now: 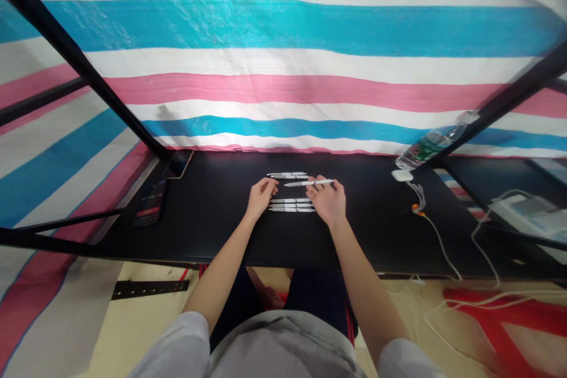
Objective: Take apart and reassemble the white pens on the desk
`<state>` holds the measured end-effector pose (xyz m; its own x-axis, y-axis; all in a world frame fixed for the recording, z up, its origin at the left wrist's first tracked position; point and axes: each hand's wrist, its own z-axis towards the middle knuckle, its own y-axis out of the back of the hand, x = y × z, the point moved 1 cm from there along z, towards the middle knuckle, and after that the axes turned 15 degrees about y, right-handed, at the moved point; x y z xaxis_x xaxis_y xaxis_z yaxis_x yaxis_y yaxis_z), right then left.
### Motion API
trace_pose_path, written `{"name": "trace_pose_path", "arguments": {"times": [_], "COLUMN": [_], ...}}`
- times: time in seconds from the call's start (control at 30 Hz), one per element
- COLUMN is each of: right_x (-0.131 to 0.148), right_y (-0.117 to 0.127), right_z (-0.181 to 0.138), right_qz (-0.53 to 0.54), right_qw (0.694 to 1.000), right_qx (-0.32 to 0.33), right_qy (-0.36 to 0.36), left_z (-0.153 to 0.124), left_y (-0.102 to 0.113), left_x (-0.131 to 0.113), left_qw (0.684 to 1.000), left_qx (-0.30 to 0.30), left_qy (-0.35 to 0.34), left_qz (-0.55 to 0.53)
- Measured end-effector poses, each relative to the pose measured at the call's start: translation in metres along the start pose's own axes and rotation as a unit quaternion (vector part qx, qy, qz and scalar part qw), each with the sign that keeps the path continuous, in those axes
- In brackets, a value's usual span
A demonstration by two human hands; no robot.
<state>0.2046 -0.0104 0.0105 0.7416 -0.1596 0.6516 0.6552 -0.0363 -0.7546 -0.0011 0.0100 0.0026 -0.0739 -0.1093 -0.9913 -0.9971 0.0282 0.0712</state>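
A white pen with a grey grip (305, 183) lies level across the fingers of my right hand (329, 199), its thumb pressing near the right end. That palm is turned upward. My left hand (262, 196) is beside the pen's left tip, apart from it, with fingers curled in and nothing visible in them. Behind the held pen, two similar pens (290, 176) lie side by side on the black table (212, 212). Closer to me is a row of three more pens (291, 205), set parallel between my hands.
At the left lie a dark phone with a lit screen (150, 203) and another phone (178, 164). On the right a clear bottle (432, 144) leans near a black frame post (500, 100), beside a white charger (402, 175) with cables. A striped sheet (283, 91) hangs behind the table.
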Motion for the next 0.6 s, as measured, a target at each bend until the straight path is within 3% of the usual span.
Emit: {"name": "trace_pose_path", "arguments": {"times": [0.13, 0.3, 0.43, 0.53, 0.6], "right_x": [0.001, -0.002, -0.01, -0.016, -0.019], "right_y": [-0.003, -0.004, 0.004, 0.012, 0.015], "right_z": [-0.003, -0.002, 0.004, 0.006, 0.004], "right_qz": [-0.013, -0.037, -0.125, -0.254, -0.379], "right_qw": [0.999, 0.997, 0.99, 0.957, 0.909], "right_qx": [0.032, 0.068, 0.029, 0.003, 0.009], "right_qy": [-0.011, -0.016, 0.061, 0.144, 0.173], "left_z": [-0.007, -0.011, -0.008, -0.006, -0.005], "left_y": [-0.005, -0.008, -0.004, -0.002, -0.002], "left_x": [-0.004, -0.006, -0.004, -0.002, 0.0], "left_qw": [0.992, 0.981, 0.979, 0.974, 0.97], "left_qx": [0.007, 0.032, -0.006, -0.031, -0.035], "left_qy": [-0.091, -0.12, -0.129, -0.133, -0.134], "left_qz": [0.089, 0.152, 0.161, 0.181, 0.2]}}
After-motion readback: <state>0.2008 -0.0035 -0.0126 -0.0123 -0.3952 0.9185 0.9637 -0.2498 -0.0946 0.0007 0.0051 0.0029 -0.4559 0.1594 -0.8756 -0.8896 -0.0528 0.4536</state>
